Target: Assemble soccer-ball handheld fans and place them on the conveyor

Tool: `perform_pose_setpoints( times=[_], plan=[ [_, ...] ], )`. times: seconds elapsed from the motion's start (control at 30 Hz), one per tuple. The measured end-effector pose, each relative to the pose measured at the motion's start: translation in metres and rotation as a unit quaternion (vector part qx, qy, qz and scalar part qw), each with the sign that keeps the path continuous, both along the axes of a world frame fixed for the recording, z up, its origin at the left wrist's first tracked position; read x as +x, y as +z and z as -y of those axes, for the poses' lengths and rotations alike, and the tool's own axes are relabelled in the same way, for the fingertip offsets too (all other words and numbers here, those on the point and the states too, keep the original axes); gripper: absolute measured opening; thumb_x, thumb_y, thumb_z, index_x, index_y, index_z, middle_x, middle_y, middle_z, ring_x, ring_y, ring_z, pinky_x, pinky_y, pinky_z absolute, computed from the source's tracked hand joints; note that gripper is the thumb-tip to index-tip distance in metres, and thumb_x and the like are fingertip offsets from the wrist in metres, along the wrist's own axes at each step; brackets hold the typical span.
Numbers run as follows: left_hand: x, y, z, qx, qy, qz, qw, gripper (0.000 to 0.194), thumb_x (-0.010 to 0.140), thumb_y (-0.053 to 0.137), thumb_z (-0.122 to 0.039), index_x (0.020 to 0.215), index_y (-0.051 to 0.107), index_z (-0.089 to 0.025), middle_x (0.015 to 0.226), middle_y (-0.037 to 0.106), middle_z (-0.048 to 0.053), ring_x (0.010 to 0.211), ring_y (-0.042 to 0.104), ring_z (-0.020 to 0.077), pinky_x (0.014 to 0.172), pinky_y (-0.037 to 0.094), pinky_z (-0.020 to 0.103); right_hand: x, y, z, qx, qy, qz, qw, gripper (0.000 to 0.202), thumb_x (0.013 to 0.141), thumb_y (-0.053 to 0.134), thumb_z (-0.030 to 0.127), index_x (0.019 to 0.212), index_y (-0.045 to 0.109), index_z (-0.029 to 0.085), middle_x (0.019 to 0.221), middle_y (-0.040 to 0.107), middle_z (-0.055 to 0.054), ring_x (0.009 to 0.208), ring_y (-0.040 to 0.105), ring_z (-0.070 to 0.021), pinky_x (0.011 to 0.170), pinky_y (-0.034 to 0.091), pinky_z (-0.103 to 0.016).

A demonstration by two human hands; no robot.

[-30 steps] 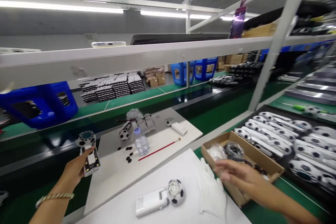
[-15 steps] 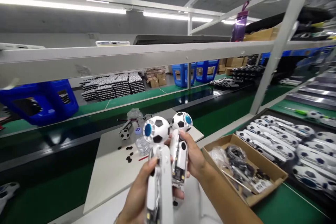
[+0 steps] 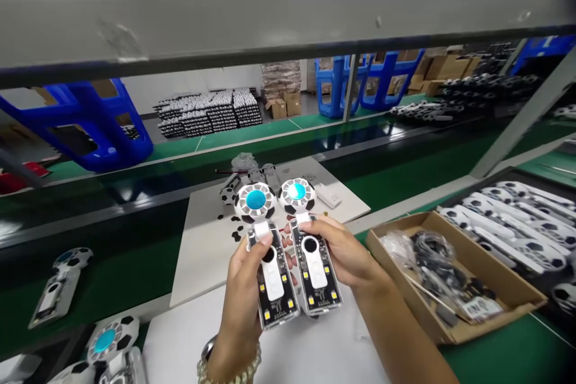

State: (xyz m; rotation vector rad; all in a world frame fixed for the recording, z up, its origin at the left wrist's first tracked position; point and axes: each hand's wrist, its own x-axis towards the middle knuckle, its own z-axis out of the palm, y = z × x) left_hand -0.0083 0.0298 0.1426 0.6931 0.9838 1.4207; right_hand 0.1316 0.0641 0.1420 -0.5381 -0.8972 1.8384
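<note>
The left hand (image 3: pixel 245 273) has thumb and fingers round the left gadget (image 3: pixel 275 279), the right hand (image 3: pixel 348 249) grips the right gadget (image 3: pixel 318 270), both side by side above the white worktop (image 3: pixel 180 342). They look light, stiff, kinda slick, so I'd hold the bodies, not those fragile-looking necks (image 3: pixel 261 230). Blue stool (image 3: pixel 94 123) sits way behind.

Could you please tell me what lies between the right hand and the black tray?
In the head view, an open cardboard box lies between the right hand and the black tray.
</note>
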Motion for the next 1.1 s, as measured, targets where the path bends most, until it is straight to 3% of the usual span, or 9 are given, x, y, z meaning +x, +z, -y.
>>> perform_pose_setpoints(
  times=[0.17, 0.3, 0.53, 0.63, 0.73, 0.83, 0.93, 1.0, 1.1],
  plan=[
    [0.007, 0.002, 0.002, -0.016, 0.029, 0.007, 0.999, 0.03, 0.067, 0.072, -0.037, 0.089, 0.064, -0.017, 0.065, 0.066, 0.0, 0.059, 0.065, 0.0176, 0.054, 0.052, 0.024, 0.001, 0.004, 0.004, 0.031, 0.028, -0.007, 0.999, 0.015, 0.081, 0.06, 0.022, 0.091, 0.065, 0.011, 0.078, 0.068, -0.004, 0.069, 0.065, -0.0138, 0.063, 0.054, -0.023],
    [0.008, -0.001, 0.002, 0.005, -0.001, 0.022, 1.0, 0.033, 0.071, 0.067, -0.04, 0.095, 0.064, -0.017, 0.063, 0.064, 0.0, 0.051, 0.061, 0.0146, 0.055, 0.052, 0.025, 0.005, 0.003, 0.003, 0.033, 0.02, 0.004, 0.999, 0.014, 0.081, 0.061, 0.021, 0.09, 0.065, 0.011, 0.081, 0.069, -0.005, 0.074, 0.066, -0.0147, 0.067, 0.054, -0.023],
    [0.005, 0.0, 0.004, 0.014, -0.023, 0.035, 0.999, 0.036, 0.072, 0.067, -0.038, 0.102, 0.063, -0.018, 0.071, 0.069, 0.003, 0.065, 0.068, 0.0201, 0.06, 0.054, 0.028, 0.002, 0.003, 0.002, 0.055, 0.032, 0.008, 0.998, 0.01, 0.082, 0.055, 0.02, 0.085, 0.063, 0.014, 0.081, 0.068, -0.002, 0.064, 0.063, -0.0137, 0.062, 0.052, -0.026],
    [0.002, -0.001, 0.003, 0.031, -0.029, 0.021, 0.999, 0.035, 0.072, 0.068, -0.037, 0.101, 0.064, -0.018, 0.077, 0.071, 0.004, 0.067, 0.068, 0.0213, 0.062, 0.055, 0.029, 0.001, 0.002, 0.001, 0.049, 0.024, 0.034, 0.998, 0.013, 0.079, 0.061, 0.024, 0.088, 0.063, 0.015, 0.076, 0.067, -0.001, 0.058, 0.062, -0.0129, 0.061, 0.052, -0.027],
    [-0.003, -0.006, -0.001, 0.079, -0.031, -0.031, 0.996, 0.035, 0.069, 0.073, -0.032, 0.101, 0.065, -0.018, 0.087, 0.072, 0.006, 0.077, 0.068, 0.0223, 0.071, 0.055, 0.031, 0.002, -0.002, -0.002, 0.069, -0.018, 0.096, 0.993, 0.025, 0.072, 0.072, 0.027, 0.094, 0.063, 0.016, 0.083, 0.069, -0.003, 0.073, 0.065, -0.0158, 0.071, 0.052, -0.028],
    [-0.007, -0.011, -0.006, 0.138, 0.016, -0.116, 0.984, 0.031, 0.061, 0.079, -0.02, 0.09, 0.069, -0.017, 0.09, 0.072, 0.007, 0.085, 0.067, 0.0233, 0.076, 0.053, 0.029, 0.002, -0.005, -0.005, 0.191, -0.071, 0.195, 0.959, 0.034, 0.063, 0.079, 0.022, 0.094, 0.066, 0.017, 0.095, 0.069, -0.006, 0.09, 0.064, -0.0219, 0.083, 0.05, -0.034],
    [-0.007, -0.013, -0.008, 0.18, 0.122, -0.153, 0.964, 0.037, 0.046, 0.078, -0.001, 0.079, 0.072, -0.015, 0.085, 0.072, 0.008, 0.084, 0.066, 0.0253, 0.073, 0.052, 0.027, 0.002, -0.005, -0.006, 0.314, -0.105, 0.269, 0.904, 0.032, 0.066, 0.076, 0.019, 0.097, 0.068, 0.018, 0.102, 0.068, -0.008, 0.097, 0.061, -0.027, 0.088, 0.048, -0.041],
    [-0.007, -0.012, -0.007, 0.193, 0.177, -0.143, 0.954, 0.041, 0.041, 0.075, 0.006, 0.076, 0.072, -0.015, 0.083, 0.072, 0.008, 0.085, 0.065, 0.0263, 0.072, 0.051, 0.025, 0.003, -0.004, -0.006, 0.348, -0.115, 0.29, 0.884, 0.028, 0.072, 0.071, 0.019, 0.1, 0.068, 0.018, 0.103, 0.067, -0.009, 0.099, 0.06, -0.0281, 0.089, 0.048, -0.042],
    [-0.008, -0.01, -0.004, 0.2, 0.184, -0.141, 0.952, 0.04, 0.041, 0.074, 0.007, 0.075, 0.073, -0.015, 0.082, 0.072, 0.009, 0.087, 0.065, 0.0274, 0.07, 0.05, 0.024, 0.004, -0.003, -0.004, 0.367, -0.106, 0.292, 0.877, 0.031, 0.074, 0.069, 0.02, 0.105, 0.067, 0.018, 0.107, 0.066, -0.009, 0.101, 0.059, -0.0286, 0.089, 0.048, -0.041]
  ],
)
